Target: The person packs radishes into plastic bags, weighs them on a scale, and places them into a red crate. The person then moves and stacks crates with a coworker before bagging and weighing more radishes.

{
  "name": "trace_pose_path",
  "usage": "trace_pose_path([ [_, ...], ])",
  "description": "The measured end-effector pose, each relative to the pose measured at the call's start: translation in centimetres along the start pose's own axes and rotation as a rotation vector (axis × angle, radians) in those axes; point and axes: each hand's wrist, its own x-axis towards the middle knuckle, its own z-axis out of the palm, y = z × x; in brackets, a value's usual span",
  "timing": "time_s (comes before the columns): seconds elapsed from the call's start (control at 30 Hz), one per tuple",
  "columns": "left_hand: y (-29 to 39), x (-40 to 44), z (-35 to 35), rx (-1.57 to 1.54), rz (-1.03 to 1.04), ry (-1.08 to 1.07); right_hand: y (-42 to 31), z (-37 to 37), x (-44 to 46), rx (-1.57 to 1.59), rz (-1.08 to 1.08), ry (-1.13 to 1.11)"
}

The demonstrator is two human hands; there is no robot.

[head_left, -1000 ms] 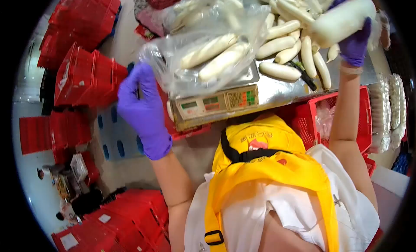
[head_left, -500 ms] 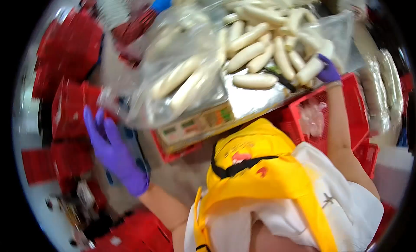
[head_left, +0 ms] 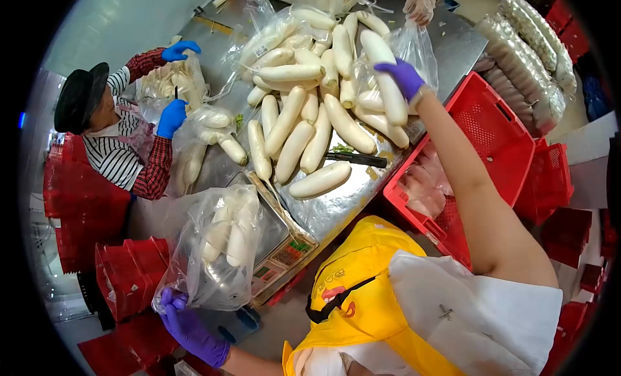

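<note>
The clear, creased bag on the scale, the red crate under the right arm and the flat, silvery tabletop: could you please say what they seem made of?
Clear, creased bag: probably thin glossy plastic film, since white elongated radishes show through. Red perforated crate: apparently moulded plastic, smooth with regular holes. Silvery tabletop: likely sheet metal, given its bright reflections.

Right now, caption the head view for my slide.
Right hand on a white radish, left hand at a bag on a scale.
</note>
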Motion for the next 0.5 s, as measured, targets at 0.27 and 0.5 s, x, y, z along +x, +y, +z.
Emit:
trace_pose_path([
  [0.27, 1.9, -0.7, 4.4, 0.335, 0.041, 0.071, 5.3, 5.6, 2.9, -0.96, -0.407, 0.278],
  [0.5, 1.6, -1.1, 1.1, 0.391, -0.003, -0.03, 11.1, 13.3, -5.0, -1.089, -0.586, -0.129],
])
